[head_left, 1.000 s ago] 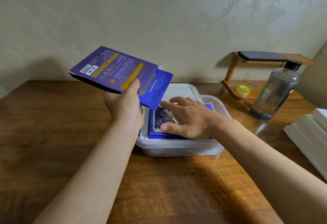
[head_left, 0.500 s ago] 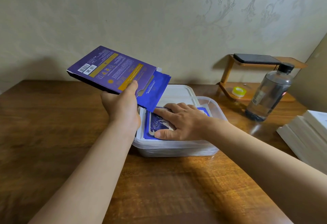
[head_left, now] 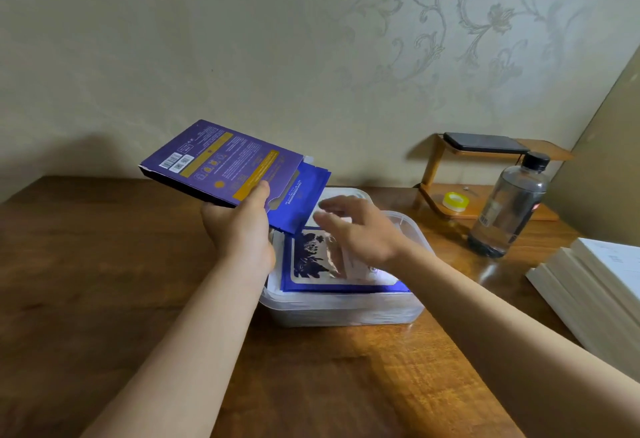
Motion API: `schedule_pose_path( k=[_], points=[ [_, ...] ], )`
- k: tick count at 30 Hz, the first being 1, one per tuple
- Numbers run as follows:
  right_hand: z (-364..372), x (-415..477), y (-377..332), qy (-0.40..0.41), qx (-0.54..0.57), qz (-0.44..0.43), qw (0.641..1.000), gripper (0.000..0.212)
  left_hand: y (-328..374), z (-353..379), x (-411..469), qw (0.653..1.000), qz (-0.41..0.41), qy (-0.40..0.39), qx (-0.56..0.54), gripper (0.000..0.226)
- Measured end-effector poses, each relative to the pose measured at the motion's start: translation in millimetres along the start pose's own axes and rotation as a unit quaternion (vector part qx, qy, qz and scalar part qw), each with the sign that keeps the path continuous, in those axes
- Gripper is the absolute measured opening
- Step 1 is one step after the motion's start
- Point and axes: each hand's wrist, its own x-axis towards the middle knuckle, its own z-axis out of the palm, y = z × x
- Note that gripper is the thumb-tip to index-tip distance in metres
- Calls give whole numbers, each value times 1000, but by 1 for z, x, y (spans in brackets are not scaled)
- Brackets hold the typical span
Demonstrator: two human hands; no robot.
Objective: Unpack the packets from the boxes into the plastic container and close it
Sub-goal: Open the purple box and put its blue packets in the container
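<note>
While the left hand (head_left: 239, 233) grips the tilted purple box (head_left: 221, 160), blue packets (head_left: 304, 195) poking out its right end, the right hand (head_left: 360, 230) hovers, fingers loosely spread, over the plastic container (head_left: 346, 313) mid-table. Box print's too tiny to read tbh, only a barcode (head_left: 169, 160) shows.

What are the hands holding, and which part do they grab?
The left hand grips the purple box by its near edge, close to the open end, thumb on top. The right hand, open above the plastic container, holds nothing.

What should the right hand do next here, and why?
Probably pinch the blue packets sticking out of the box and draw them out. The left hand grips the box tilted toward the plastic container, where other packets already lie, and the right hand hovers open above them, holding nothing.
</note>
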Motion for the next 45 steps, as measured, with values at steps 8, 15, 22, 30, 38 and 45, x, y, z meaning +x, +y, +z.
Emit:
schedule_pose_path(
  k=[8, 15, 22, 30, 38, 45],
  points=[
    [7, 29, -36, 72, 268, 181, 943, 10, 2, 0, 3, 1000, -20, -10, -11, 38],
    [18, 36, -40, 91, 330, 213, 915, 18, 6, 4, -5, 999, -38, -22, -15, 33],
    [9, 36, -36, 89, 390, 167, 901, 26, 22, -1, 3, 995, -89, 10, -47, 34],
    [-25, 18, -28, 127, 393, 136, 900, 6, 23, -7, 6, 997, -78, 17, -23, 37],
    [-47, 2, -21, 135, 367, 123, 912, 25, 25, -10, 6, 997, -76, 27, -15, 41],
    [-55, -18, 4, 17, 208, -25, 978, 90, 25, -10, 5, 996, -85, 31, -17, 40]
  ],
)
